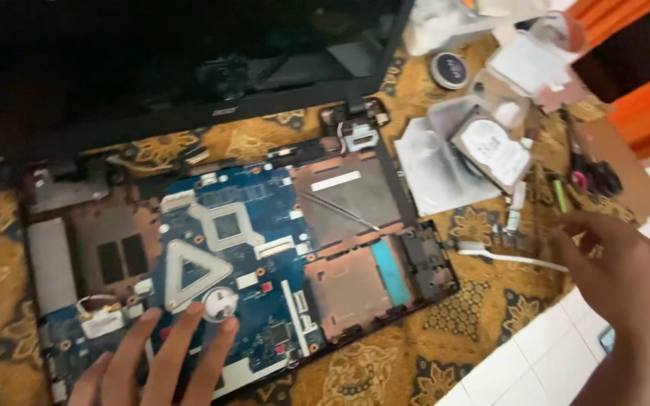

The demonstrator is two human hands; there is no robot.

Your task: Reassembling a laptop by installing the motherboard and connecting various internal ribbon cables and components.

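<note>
An opened laptop base (355,218) lies on a patterned cloth, its blue motherboard (250,248) exposed. My left hand (156,361) rests flat on the board's near edge, fingertips beside a round silver coin cell (220,304). My right hand (615,267) hovers over the cloth at the right, fingers apart, holding nothing, close to a white flat cable (513,257). The laptop's dark screen (174,53) stands open at the back.
A hard drive (490,150) lies on a silver bag (434,169) right of the base. A round tin (449,69), small screwdrivers (588,177) and papers sit at the far right. White floor tiles (536,361) show at the lower right.
</note>
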